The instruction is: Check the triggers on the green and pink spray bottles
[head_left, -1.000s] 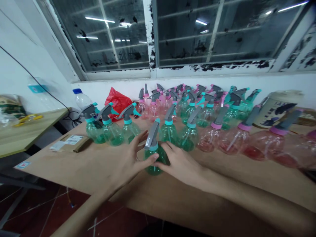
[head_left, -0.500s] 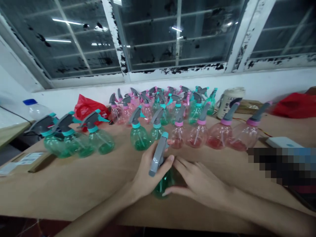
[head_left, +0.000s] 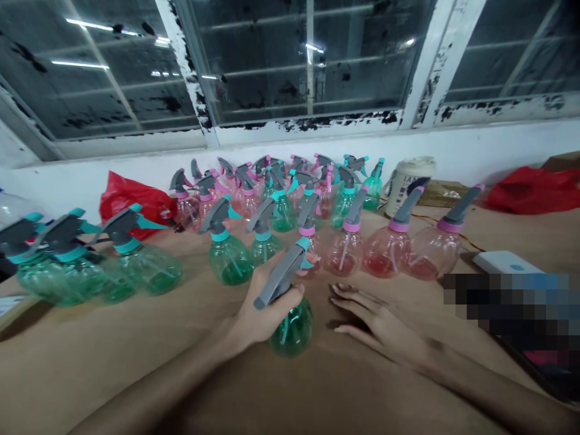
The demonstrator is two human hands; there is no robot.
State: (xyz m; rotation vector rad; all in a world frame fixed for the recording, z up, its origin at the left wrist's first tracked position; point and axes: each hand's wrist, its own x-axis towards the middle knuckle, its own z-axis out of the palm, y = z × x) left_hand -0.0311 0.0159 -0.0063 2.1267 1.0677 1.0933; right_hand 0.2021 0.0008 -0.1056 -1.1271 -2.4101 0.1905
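A green spray bottle [head_left: 292,329] with a grey and teal trigger head stands on the table at the front centre. Wrapped round its neck, just under the spray head, is my left hand [head_left: 260,308]; part of its fingers is hidden behind the head. To the right of the bottle, apart from it, my right hand [head_left: 378,320] lies low over the tabletop with its fingers stretched out and nothing in them. Beyond both hands runs a row of spray bottles: a green one [head_left: 231,260] at the left and several pink ones, such as this pink spray bottle [head_left: 386,254], at the right.
Several green spray bottles [head_left: 156,266] stand at the left. Many more crowd near the wall, beside a red plastic bag [head_left: 133,202]. At the back right are a white cup [head_left: 408,181] and another red bag [head_left: 537,190]. A white box [head_left: 507,263] lies at the right.
My right hand has come off the green bottle and moved right. My left hand keeps hold of its neck, and the spray head has turned somewhat. The view has shifted right.
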